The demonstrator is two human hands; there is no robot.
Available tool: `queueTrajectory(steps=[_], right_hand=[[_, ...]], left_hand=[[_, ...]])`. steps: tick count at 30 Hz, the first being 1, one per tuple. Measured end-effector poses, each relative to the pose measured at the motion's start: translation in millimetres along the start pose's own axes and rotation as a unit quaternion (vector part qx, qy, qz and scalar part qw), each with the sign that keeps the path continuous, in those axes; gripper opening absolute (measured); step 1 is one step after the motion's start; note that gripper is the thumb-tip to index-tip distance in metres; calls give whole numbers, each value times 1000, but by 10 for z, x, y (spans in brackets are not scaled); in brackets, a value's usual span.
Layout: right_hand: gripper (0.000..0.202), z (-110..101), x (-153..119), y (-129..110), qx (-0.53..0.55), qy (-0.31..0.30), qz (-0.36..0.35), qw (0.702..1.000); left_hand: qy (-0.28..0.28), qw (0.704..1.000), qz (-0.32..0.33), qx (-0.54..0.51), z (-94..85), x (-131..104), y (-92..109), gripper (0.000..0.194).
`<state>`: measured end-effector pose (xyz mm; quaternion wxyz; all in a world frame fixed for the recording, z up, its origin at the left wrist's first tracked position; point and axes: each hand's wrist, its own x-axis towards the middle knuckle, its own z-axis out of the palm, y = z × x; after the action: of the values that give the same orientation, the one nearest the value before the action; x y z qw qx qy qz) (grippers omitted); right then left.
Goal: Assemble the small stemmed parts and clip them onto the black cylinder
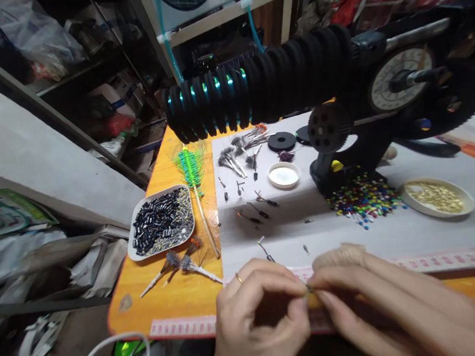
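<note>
Left hand (pixel 242 324): its grip is closed at thumb and forefinger on a tiny dark piece (pixel 309 288).
Right hand (pixel 380 293): the same piece is pinched in its grip; a tan covering (pixel 339 255) is worn on one finger.
Tiny dark piece: held between both hands' fingertips, over the near edge of the tabletop (pixel 169 300); its shape cannot be told.
White tray (pixel 134 254): filled with black and grey bits, set at left.
Coloured pins (pixel 364 197): heaped beside the foot of a black machine (pixel 303 72).
Gold pieces (pixel 436 196): held in a dish (pixel 468 205) at right.
</note>
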<state>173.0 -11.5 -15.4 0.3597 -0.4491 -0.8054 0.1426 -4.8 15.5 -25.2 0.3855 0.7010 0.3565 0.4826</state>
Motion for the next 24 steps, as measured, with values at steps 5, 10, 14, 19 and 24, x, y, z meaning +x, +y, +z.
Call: queueTrajectory(steps=[5,10,14,19,24], right_hand=[[13,-61,67,129,-47,2,-8,999],[8,-24,-96,223,-99,-8,-16,995],[5,19,-227,252,-117,14,5,993],[9,23,-281,268,-86,32,28,995],[10,18,-301,291,-91,46,25,994]], left_hand=[[-38,975,127,177,-103,129,-40,19],[4,953,129,273,50,-13,-95,15],[33,953,105,284,176,-33,-110,18],[23,961,57,269,216,26,-79,16],[3,960,21,278,220,59,-46,15]])
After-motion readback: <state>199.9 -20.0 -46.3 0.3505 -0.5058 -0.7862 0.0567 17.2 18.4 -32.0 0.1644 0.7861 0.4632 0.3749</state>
